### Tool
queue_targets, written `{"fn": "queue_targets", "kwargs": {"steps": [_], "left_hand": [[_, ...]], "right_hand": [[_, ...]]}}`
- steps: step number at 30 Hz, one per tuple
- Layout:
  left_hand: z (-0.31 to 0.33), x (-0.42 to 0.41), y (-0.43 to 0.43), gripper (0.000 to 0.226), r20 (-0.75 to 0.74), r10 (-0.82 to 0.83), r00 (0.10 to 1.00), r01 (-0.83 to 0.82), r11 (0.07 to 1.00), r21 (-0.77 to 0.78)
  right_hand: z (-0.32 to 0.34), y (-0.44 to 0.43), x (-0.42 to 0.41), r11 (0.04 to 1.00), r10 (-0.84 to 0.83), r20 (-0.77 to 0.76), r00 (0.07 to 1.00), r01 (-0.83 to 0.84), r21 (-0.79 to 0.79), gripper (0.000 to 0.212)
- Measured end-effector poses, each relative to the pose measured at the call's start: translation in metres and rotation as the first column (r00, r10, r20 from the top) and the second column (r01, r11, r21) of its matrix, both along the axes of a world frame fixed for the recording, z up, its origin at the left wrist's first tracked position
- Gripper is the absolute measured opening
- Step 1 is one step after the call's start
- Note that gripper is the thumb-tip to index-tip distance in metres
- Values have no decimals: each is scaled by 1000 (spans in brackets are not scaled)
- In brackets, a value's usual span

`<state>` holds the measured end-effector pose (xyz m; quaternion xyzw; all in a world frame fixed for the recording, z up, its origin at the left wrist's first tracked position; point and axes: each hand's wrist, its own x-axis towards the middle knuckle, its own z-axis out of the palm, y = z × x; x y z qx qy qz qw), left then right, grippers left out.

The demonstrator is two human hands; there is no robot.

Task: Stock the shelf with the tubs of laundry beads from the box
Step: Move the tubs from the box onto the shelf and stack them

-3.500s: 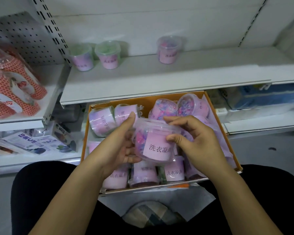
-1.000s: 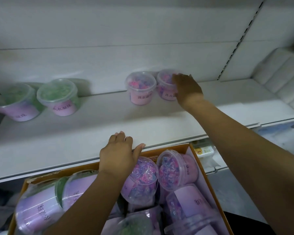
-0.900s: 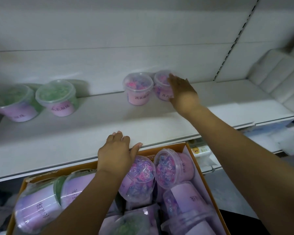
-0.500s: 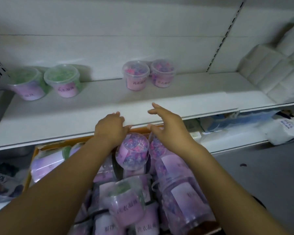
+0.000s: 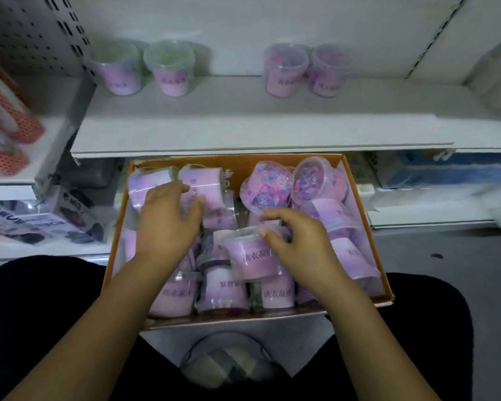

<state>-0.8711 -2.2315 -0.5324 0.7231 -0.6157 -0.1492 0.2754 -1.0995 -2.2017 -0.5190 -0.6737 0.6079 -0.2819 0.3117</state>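
An orange cardboard box [image 5: 357, 183] on my lap holds several clear tubs of laundry beads with pink labels. My right hand [image 5: 300, 244] curls over one upright tub [image 5: 250, 257] near the box's middle, thumb on its rim and fingers round its top. My left hand [image 5: 168, 219] hovers over the tubs [image 5: 203, 186] at the box's back left with loosely bent fingers, holding nothing. On the white shelf [image 5: 243, 125] above stand two green-bead tubs [image 5: 169, 70] at the left and two pink-bead tubs [image 5: 284, 70] in the middle, all against the back wall.
Red-patterned packs [image 5: 8, 125] fill the neighbouring shelf at the left, with printed cartons [image 5: 32, 224] below them. Blue packs [image 5: 446, 172] lie under the shelf at the right. A checked cushion [image 5: 229, 369] shows between my knees. Grey floor [image 5: 446, 250] lies to the right.
My right hand left the shelf, where a second pink-bead tub now stands, and came down into the box onto a tub. My left hand slid off the box's front tubs toward the left.
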Motion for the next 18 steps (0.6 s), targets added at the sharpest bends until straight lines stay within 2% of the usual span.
{"fn": "queue_targets", "kwargs": {"steps": [4, 7, 10, 12, 18], "left_hand": [[-19, 43, 45, 49, 56, 163, 985, -163, 987, -9], [-29, 61, 67, 52, 72, 287, 955, -292, 953, 82], [-35, 64, 76, 69, -10, 331, 944, -321, 922, 215], [-41, 65, 78, 75, -54, 322, 945, -300, 921, 248], [-49, 70, 79, 74, -110, 322, 940, -282, 919, 276]], "right_hand": [[-14, 16, 9, 999, 21, -38, 999, -22, -35, 56], [-25, 16, 12, 999, 51, -143, 988, -52, -3, 64], [-32, 12, 18, 995, 102, -202, 974, -98, 34, 64], [-35, 9, 22, 992, 127, -225, 966, -121, 38, 61], [-34, 0, 29, 989, 129, -346, 929, -96, 109, 40]]}}
